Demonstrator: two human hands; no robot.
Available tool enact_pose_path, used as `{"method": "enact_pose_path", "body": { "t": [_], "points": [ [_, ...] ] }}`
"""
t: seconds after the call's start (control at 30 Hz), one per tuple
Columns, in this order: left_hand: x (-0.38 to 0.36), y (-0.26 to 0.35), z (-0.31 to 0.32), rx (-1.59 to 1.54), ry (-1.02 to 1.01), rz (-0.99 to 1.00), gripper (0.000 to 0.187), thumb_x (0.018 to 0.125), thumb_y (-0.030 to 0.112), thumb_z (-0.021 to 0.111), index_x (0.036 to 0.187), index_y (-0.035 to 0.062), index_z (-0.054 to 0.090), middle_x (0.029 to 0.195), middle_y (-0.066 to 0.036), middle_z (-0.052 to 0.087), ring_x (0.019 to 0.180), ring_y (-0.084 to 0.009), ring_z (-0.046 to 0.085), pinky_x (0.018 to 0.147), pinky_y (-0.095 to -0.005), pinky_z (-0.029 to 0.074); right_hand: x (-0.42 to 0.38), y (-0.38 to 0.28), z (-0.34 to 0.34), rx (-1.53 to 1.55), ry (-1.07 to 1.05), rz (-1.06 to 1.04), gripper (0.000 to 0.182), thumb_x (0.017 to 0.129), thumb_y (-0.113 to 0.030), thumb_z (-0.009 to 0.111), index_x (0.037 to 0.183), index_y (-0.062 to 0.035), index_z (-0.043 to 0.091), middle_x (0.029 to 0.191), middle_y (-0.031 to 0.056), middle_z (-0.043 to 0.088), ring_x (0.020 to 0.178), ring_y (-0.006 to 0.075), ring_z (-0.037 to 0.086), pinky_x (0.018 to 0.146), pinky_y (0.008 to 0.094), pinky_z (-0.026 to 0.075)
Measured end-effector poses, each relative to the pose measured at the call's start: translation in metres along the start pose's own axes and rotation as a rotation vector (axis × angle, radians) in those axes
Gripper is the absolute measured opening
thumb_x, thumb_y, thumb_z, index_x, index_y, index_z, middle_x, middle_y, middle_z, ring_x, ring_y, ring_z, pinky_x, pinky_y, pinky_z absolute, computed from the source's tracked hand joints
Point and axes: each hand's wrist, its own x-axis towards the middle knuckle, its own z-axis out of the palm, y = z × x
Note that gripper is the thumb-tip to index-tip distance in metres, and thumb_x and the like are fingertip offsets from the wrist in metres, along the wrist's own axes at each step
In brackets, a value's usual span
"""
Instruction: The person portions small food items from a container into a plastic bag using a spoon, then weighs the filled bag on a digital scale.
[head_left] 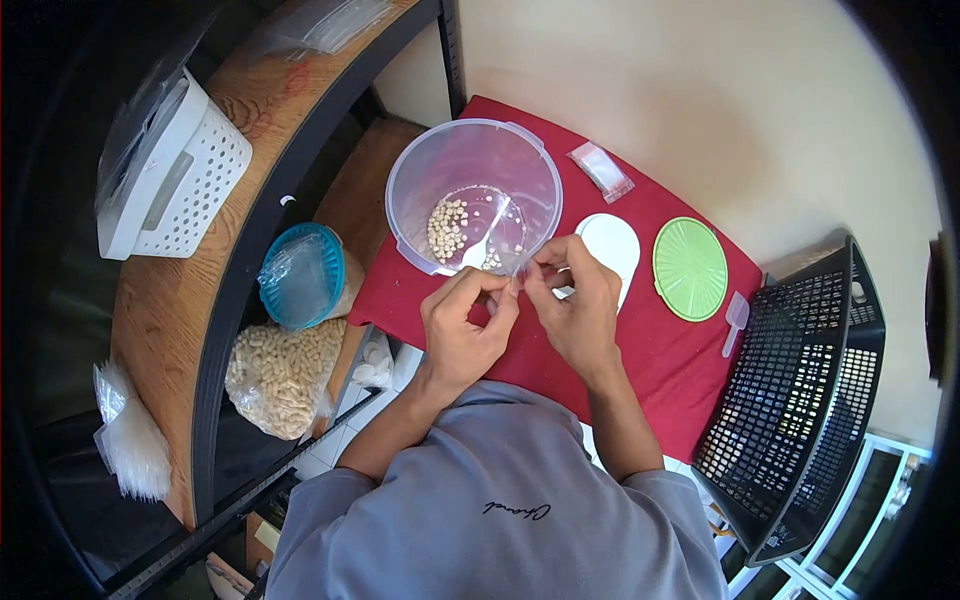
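Pinched between the fingertips of both hands: a small clear plastic bag, held over the red cloth.

Left hand and right hand close thumb and forefinger on the bag, just below the large clear plastic bowl at 12 o'clock, which holds pale pellets and a white plastic spoon. Round green lid lies at 3 o'clock.

Small home packing corner: red-clothed counter against a plain wall, wooden shelves stocked with a bulk bag of puffed snacks, stacked plastic bags, white basket, black crate.
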Motion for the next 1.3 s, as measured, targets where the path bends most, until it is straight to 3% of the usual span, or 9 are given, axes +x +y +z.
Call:
{"method": "enact_pose_path", "body": {
  "t": [0.1,0.17,0.27,0.4,0.63,0.8,0.87,1.0,1.3],
  "points": [
    [-0.001,-0.006,-0.004,-0.019,-0.07,0.074,0.006,0.081,-0.004,0.069,0.082,-0.0031,0.063,0.071,-0.008,0.061,0.061,-0.0128,0.059,0.056,-0.0251,0.047,0.003,0.001,-0.008,0.053,-0.053,-0.028,0.01,0.082,0.006,0.064,0.088,0.0038,0.056,0.079,0.0113,0.064,0.066,0.0178,0.067,0.054,0.0277,0.054],
    [-0.003,-0.019,-0.006,-0.164,-0.023,0.05,0.011,0.083,-0.003,0.068,0.092,-0.0027,0.061,0.087,-0.009,0.062,0.074,-0.0128,0.06,0.063,-0.0261,0.048,0.004,0.002,-0.013,0.458,-0.18,0.212,0.009,0.085,0.01,0.059,0.091,0.004,0.057,0.081,0.0087,0.063,0.068,0.0138,0.064,0.059,0.0253,0.055],
    [0.004,-0.02,-0.006,-0.589,0.084,-0.166,0.032,0.088,0.0,0.064,0.118,-0.0007,0.053,0.116,-0.012,0.054,0.094,-0.0144,0.058,0.076,-0.0255,0.048,0.004,0.004,-0.023,0.786,-0.305,0.316,0.005,0.088,0.008,0.057,0.089,0.0031,0.058,0.083,0.0082,0.062,0.07,0.0132,0.063,0.059,0.0259,0.054],
    [0.01,-0.02,-0.023,-0.93,-0.2,-0.45,0.025,0.091,0.002,0.063,0.115,-0.0022,0.057,0.111,-0.011,0.058,0.093,-0.0138,0.059,0.08,-0.0249,0.048,0.004,0.007,-0.027,0.907,-0.387,0.322,0.003,0.089,0.007,0.058,0.09,0.0045,0.059,0.083,0.0094,0.063,0.069,0.0137,0.063,0.061,0.0264,0.054],
    [0.01,-0.025,-0.032,-0.617,-0.179,-0.38,0.008,0.093,0.003,0.062,0.095,-0.0045,0.063,0.065,-0.007,0.062,0.056,-0.0097,0.057,0.051,-0.023,0.045,0.001,0.008,-0.034,0.745,-0.266,0.285,0.013,0.09,0.008,0.057,0.097,0.0061,0.067,0.085,0.0109,0.066,0.069,0.015,0.063,0.062,0.0268,0.054],
    [0.014,-0.025,-0.04,-0.553,-0.087,-0.348,0.006,0.094,0.002,0.06,0.094,-0.0041,0.062,0.069,-0.007,0.063,0.059,-0.0096,0.059,0.053,-0.022,0.046,0.001,0.008,-0.037,0.762,-0.236,0.279,0.014,0.09,0.008,0.057,0.096,0.0058,0.068,0.085,0.0104,0.066,0.07,0.0149,0.063,0.063,0.0263,0.054],
    [0.015,-0.019,-0.039,-0.121,0.174,-0.087,0.008,0.088,0.002,0.066,0.093,-0.0028,0.061,0.081,-0.01,0.066,0.067,-0.0106,0.06,0.06,-0.0234,0.048,0.001,0.009,-0.037,0.762,-0.233,0.276,0.014,0.09,0.008,0.057,0.097,0.0055,0.068,0.086,0.0101,0.066,0.07,0.0141,0.063,0.063,0.026,0.053],
    [0.037,0.035,-0.034,0.313,-0.202,0.393,0.049,0.066,0.015,0.085,0.108,0.0005,0.063,0.101,-0.012,0.064,0.09,-0.0259,0.062,0.08,-0.0391,0.05,-0.001,0.002,-0.03,0.764,-0.269,0.301,0.013,0.089,0.008,0.057,0.097,0.0054,0.067,0.086,0.0094,0.066,0.072,0.0132,0.063,0.064,0.0257,0.053],
    [0.03,0.014,-0.025,0.06,-0.403,0.273,0.054,0.069,0.016,0.085,0.115,-0.0006,0.061,0.098,-0.014,0.063,0.087,-0.0269,0.064,0.074,-0.0365,0.052,-0.004,-0.003,-0.033,0.665,-0.299,0.297,0.013,0.091,0.006,0.057,0.099,0.0049,0.066,0.09,0.0088,0.067,0.083,0.0114,0.064,0.07,0.0252,0.054]
  ]
}}
